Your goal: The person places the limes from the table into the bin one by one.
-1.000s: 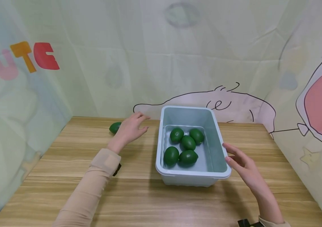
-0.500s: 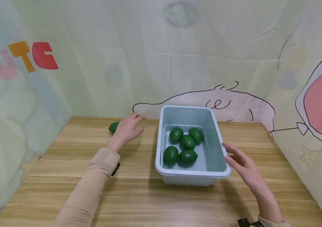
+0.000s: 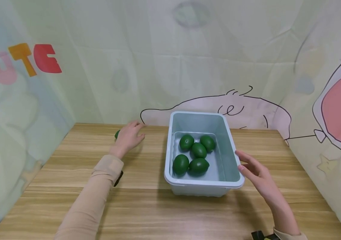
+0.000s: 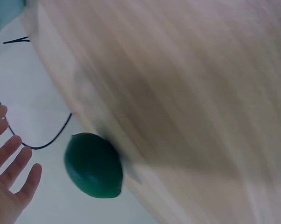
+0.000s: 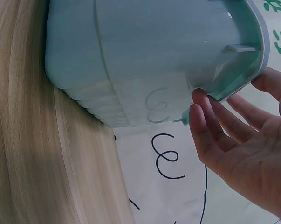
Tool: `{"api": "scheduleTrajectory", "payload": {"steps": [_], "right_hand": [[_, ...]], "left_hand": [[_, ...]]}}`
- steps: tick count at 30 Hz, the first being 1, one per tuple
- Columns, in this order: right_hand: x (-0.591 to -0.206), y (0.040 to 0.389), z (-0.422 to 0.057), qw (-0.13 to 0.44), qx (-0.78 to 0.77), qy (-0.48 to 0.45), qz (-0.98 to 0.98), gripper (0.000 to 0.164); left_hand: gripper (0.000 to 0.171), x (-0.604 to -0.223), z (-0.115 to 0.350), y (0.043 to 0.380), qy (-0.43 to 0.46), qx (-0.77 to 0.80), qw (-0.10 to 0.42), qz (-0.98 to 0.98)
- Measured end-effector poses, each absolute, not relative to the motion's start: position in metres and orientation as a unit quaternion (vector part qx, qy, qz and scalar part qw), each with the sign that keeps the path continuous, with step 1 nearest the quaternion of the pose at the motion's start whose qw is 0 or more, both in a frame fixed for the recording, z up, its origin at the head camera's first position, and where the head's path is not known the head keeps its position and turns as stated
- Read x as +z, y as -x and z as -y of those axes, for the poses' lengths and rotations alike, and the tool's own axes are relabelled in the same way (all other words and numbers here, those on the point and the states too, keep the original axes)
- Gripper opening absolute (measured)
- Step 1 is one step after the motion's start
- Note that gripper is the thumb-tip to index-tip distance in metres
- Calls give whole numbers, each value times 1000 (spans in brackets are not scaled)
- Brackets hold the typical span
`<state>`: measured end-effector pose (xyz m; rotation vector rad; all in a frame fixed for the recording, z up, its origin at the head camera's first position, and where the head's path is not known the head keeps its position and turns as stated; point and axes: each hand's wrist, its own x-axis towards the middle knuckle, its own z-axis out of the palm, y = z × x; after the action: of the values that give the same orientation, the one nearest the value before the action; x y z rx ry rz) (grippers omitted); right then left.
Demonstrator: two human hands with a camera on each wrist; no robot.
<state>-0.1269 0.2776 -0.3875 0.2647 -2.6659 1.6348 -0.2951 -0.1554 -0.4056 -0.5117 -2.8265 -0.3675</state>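
Observation:
A pale blue plastic bin (image 3: 204, 184) stands on the wooden table and holds several dark green limes (image 3: 199, 166). My right hand (image 3: 257, 176) holds the bin's right rim; in the right wrist view its fingers (image 5: 198, 126) bend up under the lip, against the outer wall. Left of the bin, my left hand (image 3: 128, 136) is over the table with its fingers spread and nothing in them. A single lime (image 4: 93, 165) lies on the table by that hand, mostly hidden behind it in the head view. In the left wrist view a gap shows between fingers and lime.
The wooden table (image 3: 146, 213) ends at the back against a printed cloth backdrop (image 3: 113, 83). More printed cloth (image 3: 332, 160) closes off the right side, and the left is screened the same way. The bin's walls rise well above the limes inside.
My left hand has moved left, away from the bin, and now covers most of the lone lime in the head view. My right hand and the bin stay in place.

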Motion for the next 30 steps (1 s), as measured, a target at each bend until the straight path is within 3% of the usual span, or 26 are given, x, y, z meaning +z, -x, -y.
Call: {"api": "scheduleTrajectory", "payload": {"steps": [12, 30], "right_hand": [[-387, 127, -278, 2, 521, -87, 849, 49], [-388, 127, -278, 4, 517, -85, 852, 48]], "left_hand": [[39, -422, 170, 298, 140, -128, 139, 972], [41, -437, 193, 305, 100, -119, 121, 980]]}}
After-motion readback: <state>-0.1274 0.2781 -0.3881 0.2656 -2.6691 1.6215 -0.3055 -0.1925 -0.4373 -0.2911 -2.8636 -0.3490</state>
